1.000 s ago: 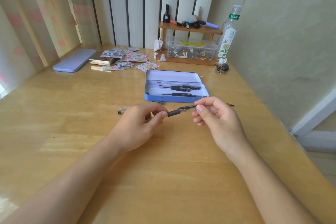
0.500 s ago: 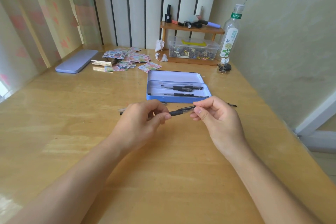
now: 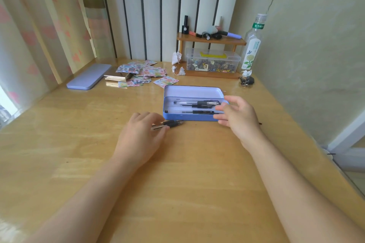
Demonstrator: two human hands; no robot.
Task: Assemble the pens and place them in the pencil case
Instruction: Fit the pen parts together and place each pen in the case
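Resting palm-down on the wooden table [image 3: 177, 183], the left hand [image 3: 140, 136] pinches a black-gripped pen [image 3: 171, 123] that lies flat just past its fingertips, right beside the near wall of the blue pencil case [image 3: 193, 118]. To that hand's right, the right hand [image 3: 240, 116] hovers empty with fingers loosely spread over the case's right end. Three pens [image 3: 199, 104] lie lengthwise inside the open case, just left of those fingers.
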